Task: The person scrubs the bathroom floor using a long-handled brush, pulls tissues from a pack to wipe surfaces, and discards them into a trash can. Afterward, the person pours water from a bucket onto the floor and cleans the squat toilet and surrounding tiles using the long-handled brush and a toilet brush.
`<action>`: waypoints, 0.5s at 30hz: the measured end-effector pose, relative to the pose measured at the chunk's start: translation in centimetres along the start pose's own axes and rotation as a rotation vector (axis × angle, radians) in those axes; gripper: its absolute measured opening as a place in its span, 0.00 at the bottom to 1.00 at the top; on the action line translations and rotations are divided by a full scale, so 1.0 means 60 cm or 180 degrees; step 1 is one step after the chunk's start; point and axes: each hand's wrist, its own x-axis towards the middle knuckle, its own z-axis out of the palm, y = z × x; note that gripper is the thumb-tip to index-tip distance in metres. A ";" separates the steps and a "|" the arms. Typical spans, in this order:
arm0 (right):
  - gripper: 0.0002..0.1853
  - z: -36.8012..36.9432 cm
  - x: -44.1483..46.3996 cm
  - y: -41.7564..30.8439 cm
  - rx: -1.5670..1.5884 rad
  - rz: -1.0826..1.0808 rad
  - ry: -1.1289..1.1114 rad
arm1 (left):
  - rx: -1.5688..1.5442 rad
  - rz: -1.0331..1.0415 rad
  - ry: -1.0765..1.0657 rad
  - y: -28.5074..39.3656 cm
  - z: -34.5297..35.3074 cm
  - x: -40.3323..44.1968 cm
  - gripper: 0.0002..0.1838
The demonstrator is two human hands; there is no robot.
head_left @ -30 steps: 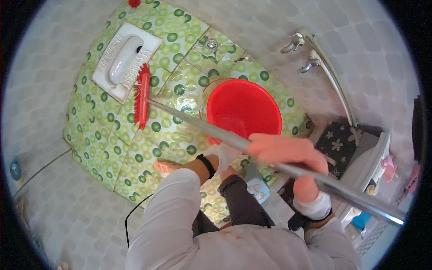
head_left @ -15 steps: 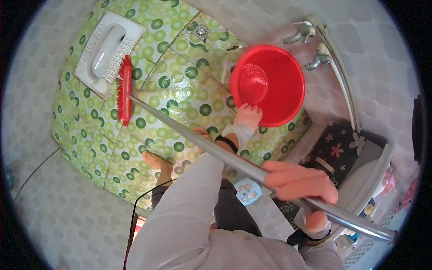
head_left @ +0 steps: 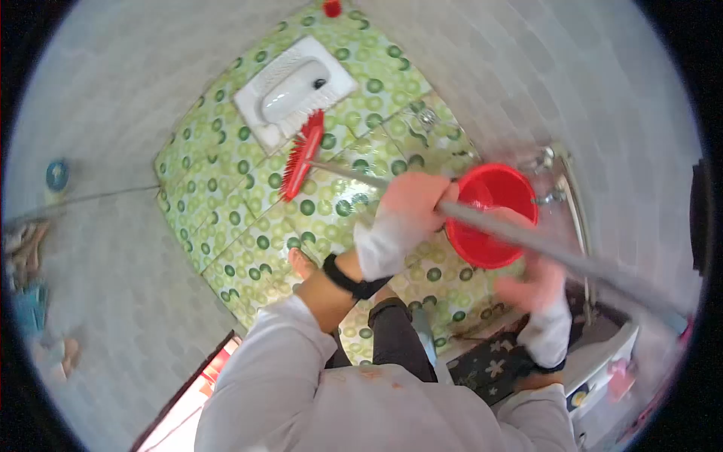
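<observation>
Now the left hand (head_left: 413, 200) comes off the tub and onto the long grey metal pole (head_left: 580, 264), fingers wrapped right round the shaft! Half a second ago it is down at the rim of the round red plastic tub (head_left: 482, 252); now the tub sits alone, near the metal wall taps (head_left: 546, 160), the pole crossing above it in view. And the right hand (head_left: 538, 282)? It's at the pole further up, blurred, thumb and fingers looking spread; whether it grips or slackens, I can't tell. Down at the far end, the long red bristled brush head (head_left: 303, 154) rests on the green-circled tiled floor (head_left: 233, 215), its upper end right at the edge of the white ceramic squat pan (head_left: 335, 68). So the left hand's attention shifts from tub to brush, which should, I judge, steady the shaft.
</observation>
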 end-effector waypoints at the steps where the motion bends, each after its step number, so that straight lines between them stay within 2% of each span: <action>1: 0.35 -0.014 0.004 0.039 -0.0148 0.0214 0.0481 | 0.0044 -0.0086 0.0097 -0.008 -0.023 0.011 0.13; 2: 0.34 -0.035 0.021 0.097 -0.1135 0.0133 0.1030 | -0.0181 -0.0180 0.0613 -0.015 -0.049 0.019 0.11; 3: 0.31 -0.063 0.035 0.138 -0.1922 0.0712 0.1670 | -0.0391 -0.0249 0.1134 -0.022 -0.078 0.026 0.09; 4: 0.28 -0.102 0.037 0.212 -0.3275 0.0516 0.1945 | -0.0469 -0.0420 0.1132 -0.032 -0.117 0.027 0.08; 6: 0.22 -0.204 0.007 0.444 -0.4162 0.1165 0.1545 | -0.0551 -0.0846 0.1218 -0.055 -0.207 0.013 0.08; 7: 0.19 -0.202 0.017 0.445 -0.2902 0.1804 0.1536 | -0.0558 -0.1105 0.1294 -0.065 -0.250 0.000 0.09; 8: 0.15 -0.198 0.022 0.448 -0.1617 0.2415 0.1451 | -0.0994 -0.1242 0.1569 -0.075 -0.288 -0.021 0.09; 9: 0.15 -0.198 0.019 0.472 -0.1601 0.2426 0.1376 | -0.1444 -0.1375 0.1821 -0.082 -0.322 -0.050 0.10; 11: 0.14 -0.210 0.015 0.531 -0.0091 0.2113 0.1828 | -0.1495 -0.0849 0.2157 -0.091 -0.394 -0.116 0.09; 12: 0.22 -0.216 0.020 0.528 -0.0204 0.2509 0.1674 | -0.1493 -0.0954 0.2404 -0.093 -0.419 -0.147 0.10; 13: 0.22 -0.216 0.013 0.528 -0.0196 0.2506 0.1658 | -0.1490 -0.1054 0.2661 -0.095 -0.443 -0.180 0.10; 15: 0.16 -0.217 -0.015 0.536 0.0004 0.1613 0.1842 | -0.1572 -0.0899 0.2641 -0.115 -0.482 -0.251 0.11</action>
